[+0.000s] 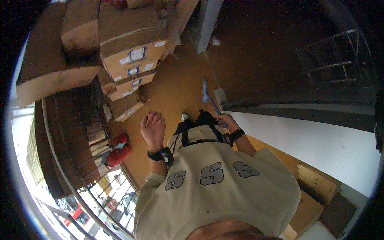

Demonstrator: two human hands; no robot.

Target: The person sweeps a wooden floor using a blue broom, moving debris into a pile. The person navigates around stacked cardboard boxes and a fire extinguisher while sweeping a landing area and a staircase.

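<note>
My right hand is closed around the handle of a blue brush. The brush's long head points away from me, held above the brown floor. Its bristles are too blurred to make out. To the left, my left hand is raised with nothing in it, its fingers loosely bent and apart. Black bands circle both wrists. Below the hands show my light shoe and dark straps at my waist.
Stacked cardboard boxes line the left side. Red bundles lie near a metal railing at lower left. A grey post stands ahead. On the right are a white panel, a ladder-like frame and more boxes.
</note>
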